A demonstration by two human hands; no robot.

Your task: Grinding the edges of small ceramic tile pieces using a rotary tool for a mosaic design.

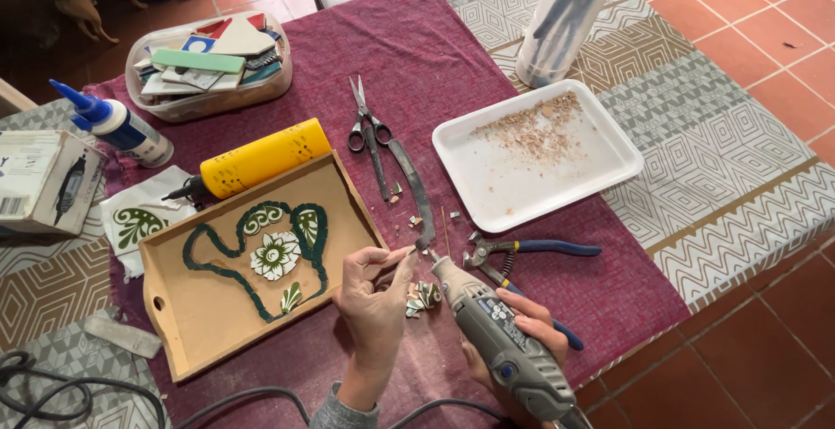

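1. Gripping a grey rotary tool (500,333), the right hand (522,333) is wrapped around its body, with the tip aimed up and left toward the other hand.
2. The left hand (376,294) pinches a small tile piece (410,255) between thumb and fingertips, its fingers drawn narrow; the piece sits just beside the tool's tip.
3. A few green and white tile chips (424,297) lie on the maroon cloth (417,55) between the two hands.
4. A wooden tray (191,307) lies left of the left hand, holding a green outline and a flower tile.
5. Blue-handled nippers (522,251) rest just beyond the right hand.
6. Scissors (364,120) and a dark curved strip (413,185) lie further up the cloth.
7. A white tray (522,185) with brown crumbs sits to the right, apart from the hands.
8. A yellow bottle (257,159) touches the wooden tray's far edge; a glue bottle (117,124) and a bowl of tile pieces (209,63) stand beyond it.
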